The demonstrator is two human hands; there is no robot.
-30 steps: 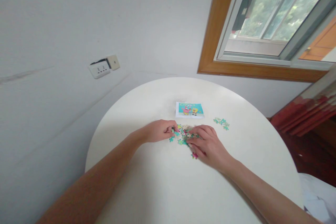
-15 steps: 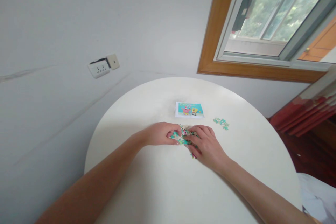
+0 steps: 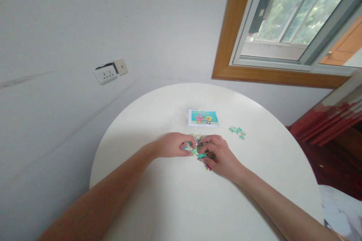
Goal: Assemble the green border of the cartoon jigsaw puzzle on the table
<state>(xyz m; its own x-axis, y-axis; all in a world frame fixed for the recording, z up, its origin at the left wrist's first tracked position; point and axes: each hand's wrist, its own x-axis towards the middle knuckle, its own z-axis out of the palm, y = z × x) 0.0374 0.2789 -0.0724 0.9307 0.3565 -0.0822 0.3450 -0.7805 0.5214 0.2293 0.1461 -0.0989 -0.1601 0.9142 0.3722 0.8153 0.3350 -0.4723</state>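
Note:
A small heap of teal, pink and yellow jigsaw pieces (image 3: 198,147) lies near the middle of the round white table (image 3: 175,203). My left hand (image 3: 173,144) rests at the heap's left side, its fingers curled and pinched on pieces. At the right side of the heap, my right hand (image 3: 220,155) is curled over it, its fingertips closed on pieces. Part of the heap is hidden under both hands. A cartoon reference picture (image 3: 203,117) lies flat just beyond the heap.
A small cluster of joined teal pieces (image 3: 237,132) lies to the right of the picture. The white wall carries a socket plate (image 3: 105,73) at left. A wood-framed window (image 3: 283,26) is at upper right, a red patterned thing (image 3: 328,120) beyond the table's right edge.
Both hands have drawn closer together over the heap. My right hand's fingers have curled in from flat to a closed grip on the pieces.

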